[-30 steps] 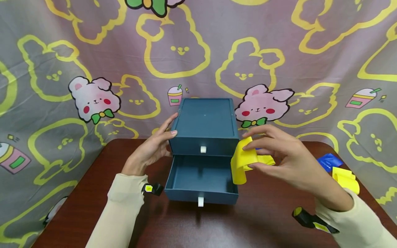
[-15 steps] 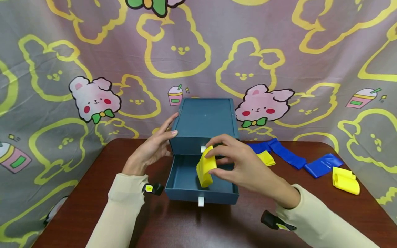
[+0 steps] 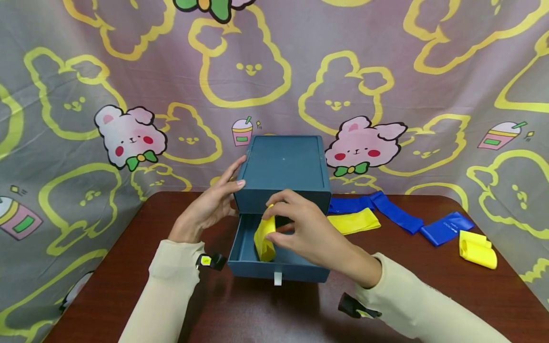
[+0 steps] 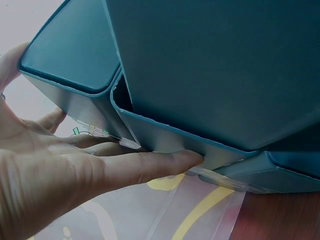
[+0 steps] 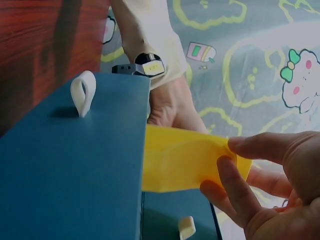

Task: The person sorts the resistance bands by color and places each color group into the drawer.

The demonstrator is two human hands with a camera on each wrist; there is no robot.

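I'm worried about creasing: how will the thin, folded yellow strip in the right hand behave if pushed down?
The yellow strip would probably buckle, being thin; its loose folds may spread; it's likely light, pinched near one end.

Rabbit-print fabric backdrop (image 3: pixel 274 116), glossy reddish-brown tabletop (image 3: pixel 116 267)

Head view sits above the counter (image 3: pixel 429 259), looking forward and down, far enough back to get both arms, the whole drawer box (image 3: pixel 283 164) and the curtain (image 3: pixel 266 47) behind. Left wrist view is tight along the left hand (image 4: pixel 65 170), box filling most of it, scene tilted, counter only bottom right. Right wrist view, also close, is turned sideways, facing across the right hand (image 5: pixel 300 167) and yellow strip (image 5: pixel 187 157) to the left sleeve (image 5: pixel 155 35); strip and sleeve show in head view too.
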